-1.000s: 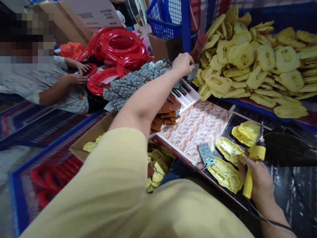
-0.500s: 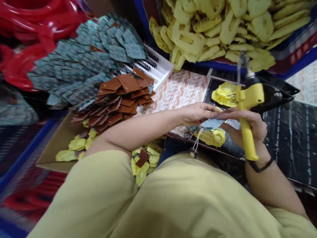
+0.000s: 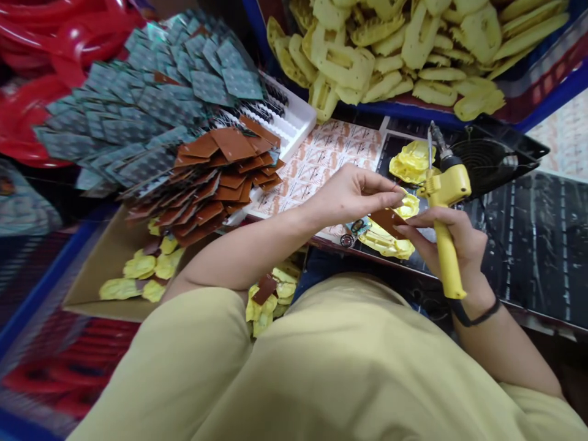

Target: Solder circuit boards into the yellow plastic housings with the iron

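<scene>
My right hand [image 3: 459, 239] has a yellow soldering gun [image 3: 444, 245] lodged in it, metal tip pointing up and away. The thumb and fingertips of the same hand pinch the edge of a small circuit board [image 3: 386, 220], brown face showing. My left hand [image 3: 351, 193] is closed in a pinch just above the board's left side; what lies between its fingertips is too small to make out. Under the hands sits a yellow molded plastic part [image 3: 388, 242], with a small round black piece [image 3: 347, 240] to its left. Another yellow part [image 3: 413, 160] lies beyond the hands.
Stacked circuit boards [image 3: 151, 113], grey-green and brown, fill the left side beside a white foam tray [image 3: 298, 119]. A blue crate [image 3: 528, 116] of yellow parts stands at the back. A black fan [image 3: 496, 153] is at right. A cardboard box [image 3: 87, 269] sits lower left.
The circuit board has been turned from its grey-green side to its brown side. My left hand has lifted off it slightly. The soldering gun has shifted a little left.
</scene>
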A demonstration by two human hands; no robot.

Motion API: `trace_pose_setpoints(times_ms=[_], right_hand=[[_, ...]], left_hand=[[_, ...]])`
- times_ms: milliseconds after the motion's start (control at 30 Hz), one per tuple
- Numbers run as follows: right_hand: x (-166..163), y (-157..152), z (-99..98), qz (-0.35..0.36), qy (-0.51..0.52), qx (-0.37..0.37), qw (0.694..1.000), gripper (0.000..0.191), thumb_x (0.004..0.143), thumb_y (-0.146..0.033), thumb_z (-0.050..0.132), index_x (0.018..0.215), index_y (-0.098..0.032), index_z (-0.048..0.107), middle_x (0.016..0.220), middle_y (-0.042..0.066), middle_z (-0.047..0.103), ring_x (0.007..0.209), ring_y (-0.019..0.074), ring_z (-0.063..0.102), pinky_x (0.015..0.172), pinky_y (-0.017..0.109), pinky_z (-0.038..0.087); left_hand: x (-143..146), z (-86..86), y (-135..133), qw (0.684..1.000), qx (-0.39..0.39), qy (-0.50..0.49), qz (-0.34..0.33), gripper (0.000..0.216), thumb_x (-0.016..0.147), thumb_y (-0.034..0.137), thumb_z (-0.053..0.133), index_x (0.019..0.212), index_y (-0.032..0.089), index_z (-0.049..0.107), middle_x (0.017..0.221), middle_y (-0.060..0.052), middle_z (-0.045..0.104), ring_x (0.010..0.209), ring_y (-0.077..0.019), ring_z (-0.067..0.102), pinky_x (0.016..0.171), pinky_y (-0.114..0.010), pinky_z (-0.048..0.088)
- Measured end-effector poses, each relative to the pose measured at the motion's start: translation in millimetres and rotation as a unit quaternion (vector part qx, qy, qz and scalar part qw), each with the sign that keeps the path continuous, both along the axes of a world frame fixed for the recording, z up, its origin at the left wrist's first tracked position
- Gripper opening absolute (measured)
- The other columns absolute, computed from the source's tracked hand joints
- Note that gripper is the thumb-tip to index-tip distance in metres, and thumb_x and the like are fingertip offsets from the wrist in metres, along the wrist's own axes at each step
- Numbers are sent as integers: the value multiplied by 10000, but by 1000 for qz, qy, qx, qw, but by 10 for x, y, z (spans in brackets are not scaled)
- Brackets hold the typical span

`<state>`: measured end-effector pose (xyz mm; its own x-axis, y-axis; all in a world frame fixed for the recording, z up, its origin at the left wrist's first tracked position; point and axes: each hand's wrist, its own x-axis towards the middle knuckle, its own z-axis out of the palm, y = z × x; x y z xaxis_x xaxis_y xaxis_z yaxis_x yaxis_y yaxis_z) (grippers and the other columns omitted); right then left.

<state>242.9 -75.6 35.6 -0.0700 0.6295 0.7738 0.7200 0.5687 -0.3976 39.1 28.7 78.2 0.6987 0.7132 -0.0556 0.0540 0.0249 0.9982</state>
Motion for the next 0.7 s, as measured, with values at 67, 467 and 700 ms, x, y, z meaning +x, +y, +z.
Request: trace_pose_setpoints(times_ms=[67,467,700], right_hand=[[-52,-28,-14,-15,-26,12,999,264,936,-258,886,1090,-277,672,861,-60,793,690,145,777,666,242,642],[469,314,-591,-9,-57,-104,993,186,1071,-353,660,1244,-295,629,1255,69,821,1120,271,815,1022,464,674],[582,199,-621,-5,-141,-175,974,250,1064,-437,685,1250,-273,718,1092,52,830,1011,251,802,1042,457,660]], left_hand=[[64,-54,-49,1000,-10,-6,4,332,913,468,877,1026,155,865,966,-60,874,916,-246,858,839,-363,730],[5,8,640,961,219,161,-54,122,946,253,812,995,160,873,890,-36,834,943,-209,824,928,-338,629],[454,-487,635,885,346,266,-161,198,922,141,739,1054,193,877,1040,-51,860,1055,-202,784,1033,-334,550]])
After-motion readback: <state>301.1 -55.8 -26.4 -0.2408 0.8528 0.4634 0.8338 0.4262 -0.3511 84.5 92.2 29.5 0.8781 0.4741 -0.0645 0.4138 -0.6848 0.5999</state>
